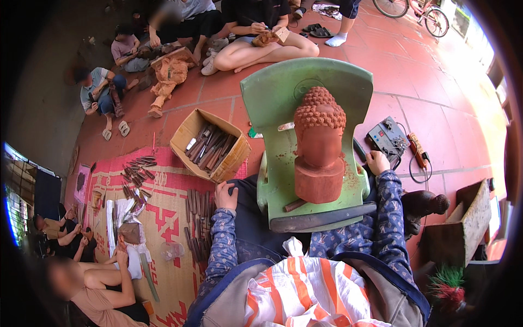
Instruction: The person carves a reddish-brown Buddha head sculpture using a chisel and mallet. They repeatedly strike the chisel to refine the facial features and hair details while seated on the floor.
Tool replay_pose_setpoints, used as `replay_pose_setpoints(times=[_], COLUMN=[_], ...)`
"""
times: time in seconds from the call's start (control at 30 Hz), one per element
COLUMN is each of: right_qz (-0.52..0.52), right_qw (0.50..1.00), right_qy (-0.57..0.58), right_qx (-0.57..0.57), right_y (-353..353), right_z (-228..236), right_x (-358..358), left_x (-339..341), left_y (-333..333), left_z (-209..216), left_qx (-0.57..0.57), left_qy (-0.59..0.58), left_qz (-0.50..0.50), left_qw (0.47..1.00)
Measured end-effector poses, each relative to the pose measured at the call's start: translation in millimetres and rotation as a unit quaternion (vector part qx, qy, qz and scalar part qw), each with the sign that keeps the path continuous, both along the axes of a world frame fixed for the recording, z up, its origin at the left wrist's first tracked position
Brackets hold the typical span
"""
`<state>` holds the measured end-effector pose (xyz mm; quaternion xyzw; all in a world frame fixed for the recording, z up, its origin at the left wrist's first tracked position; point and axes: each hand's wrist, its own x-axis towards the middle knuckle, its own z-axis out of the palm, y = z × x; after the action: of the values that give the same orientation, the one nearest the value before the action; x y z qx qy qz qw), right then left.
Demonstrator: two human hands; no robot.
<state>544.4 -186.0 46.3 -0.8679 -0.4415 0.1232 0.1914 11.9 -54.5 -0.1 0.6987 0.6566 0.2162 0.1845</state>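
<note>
A reddish-brown carved wooden Buddha bust with rows of knobbed curls stands upright on a green plastic chair in front of me. Wood chips are scattered on the chair around it. By its base lies a short wooden-handled tool. My left hand rests on my left knee, fingers loosely spread and holding nothing, near a cardboard box. On the other side, my right hand lies over my right knee beside the chair's edge, fingers slightly bent, with nothing visible in it. Neither hand touches the bust.
A cardboard box of chisels stands front left, with more chisels on the patterned mat. At right are a grey control box, a power strip, a dark carving and a wooden crate. Several people work nearby.
</note>
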Motion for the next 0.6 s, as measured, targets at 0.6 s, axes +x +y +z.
replay_pose_setpoints(times=[0.6], right_qz=[0.041], right_qw=[0.998], right_qy=[0.000], right_qx=[0.040], right_y=[-4], right_z=[-3], right_x=[13], left_x=[8], left_y=[-4], left_z=[-1], left_qx=[0.013], left_qy=[0.001], left_qz=[-0.006], left_qw=[1.000])
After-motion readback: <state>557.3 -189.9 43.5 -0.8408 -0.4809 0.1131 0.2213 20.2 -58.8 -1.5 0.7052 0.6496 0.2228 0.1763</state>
